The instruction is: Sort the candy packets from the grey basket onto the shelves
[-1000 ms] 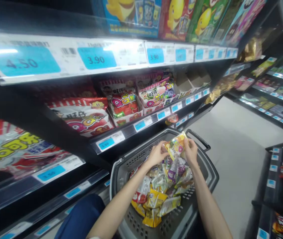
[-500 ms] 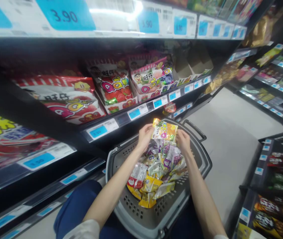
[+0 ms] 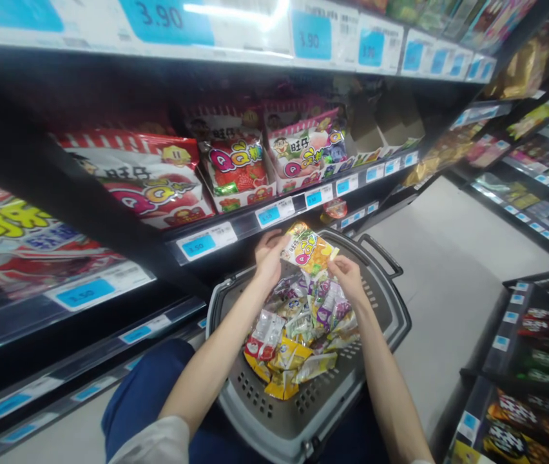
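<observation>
Both hands hold a small yellow-and-white bag of QQ gummy candy (image 3: 307,249) above the far half of a grey shopping basket (image 3: 298,425). My left hand (image 3: 270,256) pinches the bag's left edge, its fingers partly behind the pack. At the lower right corner, my right hand (image 3: 346,276) grips the bag between thumb and fingers. Below lies a heap of small candy packs: purple-and-white packs (image 3: 325,306), yellow packs (image 3: 290,353) and a red-and-silver pack (image 3: 265,335). The bag's printed front faces me, tilted.
On the left shelf stand a large red-and-white QQ bag (image 3: 144,177), a strawberry QQ bag (image 3: 236,158) and a pink QQ bag (image 3: 303,151) in cartons. Blue price tags (image 3: 197,245) line its edge. Grey floor (image 3: 439,238) runs to the right, beside another shelf with dark snack packs (image 3: 511,438).
The candy bag has turned and shifted slightly left. My left hand has moved left and up with it, while the right hand has come a little left and down.
</observation>
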Tool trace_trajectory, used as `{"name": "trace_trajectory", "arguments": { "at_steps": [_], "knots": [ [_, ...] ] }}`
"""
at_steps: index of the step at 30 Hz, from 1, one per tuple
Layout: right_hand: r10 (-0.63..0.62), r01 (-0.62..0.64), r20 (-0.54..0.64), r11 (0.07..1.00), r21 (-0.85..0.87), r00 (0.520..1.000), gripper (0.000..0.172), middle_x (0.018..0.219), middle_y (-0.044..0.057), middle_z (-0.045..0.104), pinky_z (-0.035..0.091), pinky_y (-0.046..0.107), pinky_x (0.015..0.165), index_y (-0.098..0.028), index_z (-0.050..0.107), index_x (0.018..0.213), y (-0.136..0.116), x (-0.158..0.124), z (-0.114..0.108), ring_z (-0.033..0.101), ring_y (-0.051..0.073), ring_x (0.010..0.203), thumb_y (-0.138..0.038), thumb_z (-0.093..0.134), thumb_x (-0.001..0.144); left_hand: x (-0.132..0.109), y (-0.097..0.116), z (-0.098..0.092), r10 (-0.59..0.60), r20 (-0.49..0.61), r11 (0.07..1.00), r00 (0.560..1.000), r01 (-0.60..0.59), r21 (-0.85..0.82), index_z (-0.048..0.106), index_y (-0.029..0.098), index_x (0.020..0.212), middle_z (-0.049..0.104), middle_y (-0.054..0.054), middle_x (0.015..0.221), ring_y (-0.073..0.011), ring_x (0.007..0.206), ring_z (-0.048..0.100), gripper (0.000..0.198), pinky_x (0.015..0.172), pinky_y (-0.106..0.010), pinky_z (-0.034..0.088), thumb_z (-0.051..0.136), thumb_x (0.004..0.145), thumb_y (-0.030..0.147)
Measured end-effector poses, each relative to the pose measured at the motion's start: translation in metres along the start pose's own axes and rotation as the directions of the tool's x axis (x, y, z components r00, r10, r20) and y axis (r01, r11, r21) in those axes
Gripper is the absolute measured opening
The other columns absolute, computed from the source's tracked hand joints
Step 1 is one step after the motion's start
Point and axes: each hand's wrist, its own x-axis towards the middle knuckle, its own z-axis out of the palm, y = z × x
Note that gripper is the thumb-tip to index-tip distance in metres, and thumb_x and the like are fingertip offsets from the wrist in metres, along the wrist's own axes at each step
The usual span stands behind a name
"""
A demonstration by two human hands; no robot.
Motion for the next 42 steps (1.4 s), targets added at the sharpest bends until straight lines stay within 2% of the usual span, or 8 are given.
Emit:
{"name": "trace_trajectory", "arguments": {
  "at_steps": [2, 4, 8, 10, 16, 23, 29, 42],
  "knots": [
    [0.018, -0.018, 0.048, 1.000, 0.002, 0.999, 0.036, 0.066, 0.000, 0.065, 0.047, 0.028, 0.058, -0.020, 0.069, 0.078, -0.001, -0.004, 0.002, 0.057, 0.014, 0.058, -0.054, 0.080, 0.072, -0.002, 0.004, 0.001, -0.019, -0.014, 0.999, 1.000, 0.018, -0.032, 0.064, 0.018, 0.096, 0.071, 0.000, 0.081, -0.0138, 0.075, 0.068, 0.059, 0.073, -0.026, 0.052, 0.092, 0.049, 0.039],
    [0.065, -0.064, 0.165, 0.998, -0.012, 0.984, 0.035, 0.073, 0.003, 0.071, 0.051, 0.031, 0.063, -0.019, 0.073, 0.081, 0.000, -0.008, 0.004, 0.062, 0.018, 0.063, -0.050, 0.083, 0.069, -0.005, 0.006, 0.002, -0.056, 0.028, 0.998, 0.998, 0.057, -0.039, 0.064, 0.018, 0.097, 0.071, -0.001, 0.080, -0.0146, 0.072, 0.068, 0.060, 0.070, -0.028, 0.053, 0.093, 0.048, 0.039],
    [0.121, -0.061, 0.497, 0.989, -0.135, 0.860, 0.030, 0.081, 0.004, 0.076, 0.056, 0.038, 0.074, -0.019, 0.078, 0.081, 0.001, -0.015, 0.011, 0.069, 0.024, 0.076, -0.046, 0.084, 0.070, -0.012, 0.007, 0.003, -0.140, 0.144, 0.989, 0.980, 0.132, 0.064, 0.069, 0.016, 0.098, 0.071, -0.002, 0.073, -0.0155, 0.063, 0.067, 0.060, 0.063, -0.028, 0.053, 0.094, 0.047, 0.036],
    [0.129, -0.022, 0.570, 0.981, -0.191, 0.811, 0.029, 0.077, 0.004, 0.075, 0.055, 0.037, 0.073, -0.019, 0.078, 0.077, 0.003, -0.015, 0.015, 0.069, 0.025, 0.077, -0.048, 0.081, 0.074, -0.015, 0.006, 0.002, -0.154, 0.176, 0.984, 0.972, 0.134, 0.120, 0.070, 0.015, 0.097, 0.071, -0.002, 0.071, -0.0150, 0.062, 0.066, 0.059, 0.061, -0.026, 0.053, 0.095, 0.048, 0.035],
    [0.124, 0.027, 0.546, 0.965, -0.260, 0.828, 0.037, 0.073, 0.003, 0.073, 0.049, 0.030, 0.064, -0.018, 0.073, 0.068, 0.006, -0.008, 0.015, 0.063, 0.018, 0.066, -0.052, 0.074, 0.080, -0.010, 0.007, -0.002, -0.148, 0.099, 0.987, 0.984, 0.141, 0.073, 0.071, 0.015, 0.097, 0.073, -0.003, 0.073, -0.0146, 0.062, 0.067, 0.059, 0.062, -0.026, 0.054, 0.095, 0.047, 0.034],
    [0.137, 0.028, 0.640, 0.970, -0.242, 0.756, 0.039, 0.072, 0.002, 0.069, 0.047, 0.029, 0.068, -0.019, 0.070, 0.066, -0.002, -0.007, 0.011, 0.060, 0.017, 0.068, -0.055, 0.071, 0.083, -0.005, 0.004, -0.004, -0.116, 0.039, 0.990, 0.992, 0.113, 0.079, 0.072, 0.015, 0.099, 0.073, -0.004, 0.071, -0.0162, 0.062, 0.068, 0.062, 0.062, -0.028, 0.055, 0.096, 0.045, 0.035],
    [0.212, -0.058, 0.677, 0.968, -0.242, 0.704, 0.042, 0.066, 0.002, 0.067, 0.045, 0.029, 0.066, -0.019, 0.066, 0.060, -0.009, -0.008, 0.006, 0.058, 0.017, 0.065, -0.056, 0.072, 0.079, -0.005, 0.003, -0.005, -0.107, 0.041, 0.988, 0.993, 0.101, 0.116, 0.072, 0.014, 0.103, 0.072, -0.004, 0.070, -0.0165, 0.061, 0.067, 0.066, 0.061, -0.028, 0.054, 0.096, 0.045, 0.035],
    [0.259, -0.099, 0.679, 0.959, -0.266, 0.687, 0.045, 0.065, 0.001, 0.065, 0.046, 0.029, 0.068, -0.020, 0.062, 0.056, -0.011, -0.007, 0.009, 0.057, 0.017, 0.066, -0.059, 0.073, 0.076, -0.007, 0.002, -0.005, -0.110, 0.020, 0.990, 0.994, 0.108, 0.096, 0.072, 0.015, 0.103, 0.071, -0.003, 0.071, -0.0157, 0.061, 0.066, 0.066, 0.063, -0.029, 0.054, 0.096, 0.045, 0.036]
  ]
}}
